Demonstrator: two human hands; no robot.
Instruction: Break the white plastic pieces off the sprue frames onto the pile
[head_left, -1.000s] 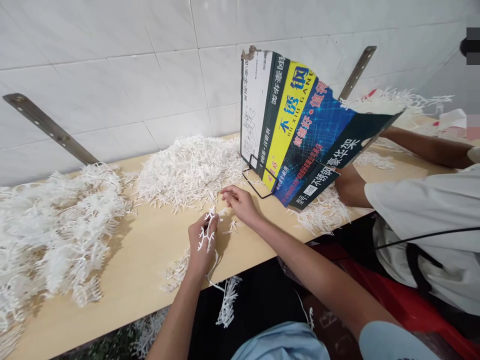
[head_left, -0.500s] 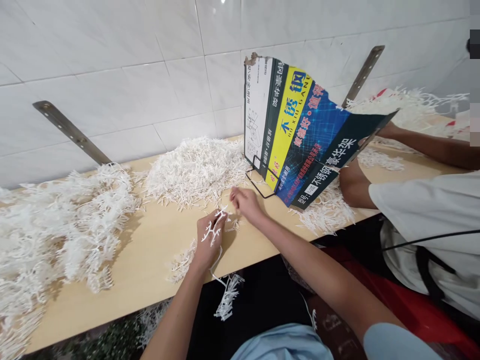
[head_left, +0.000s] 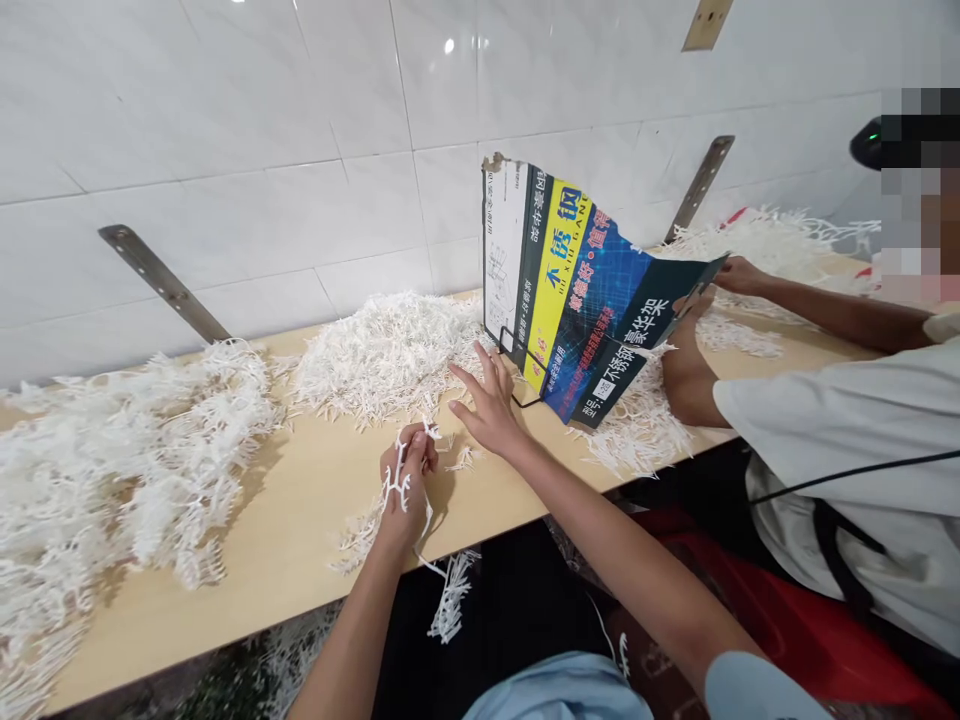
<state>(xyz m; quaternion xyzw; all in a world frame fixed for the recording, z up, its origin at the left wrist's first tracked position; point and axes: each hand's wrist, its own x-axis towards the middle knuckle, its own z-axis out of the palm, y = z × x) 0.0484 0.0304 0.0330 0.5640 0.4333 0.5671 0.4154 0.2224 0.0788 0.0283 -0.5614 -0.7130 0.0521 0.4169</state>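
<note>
The left hand (head_left: pixel 406 480) was closed around a white plastic strip (head_left: pixel 397 487) with little branches, holding it just above the wooden table (head_left: pixel 285 520); the strip's tail hung over the table's front edge. The right hand (head_left: pixel 491 400) lay flat with fingers spread, reaching to the edge of a heap of loose white pieces (head_left: pixel 382 350) and holding nothing. A bigger tangle of white strips (head_left: pixel 120 460) lay to the left. A printed cardboard sheet (head_left: pixel 577 290) stood on a wire stand beside the heap. A co-worker's hand (head_left: pixel 739 275) rested behind it.
</note>
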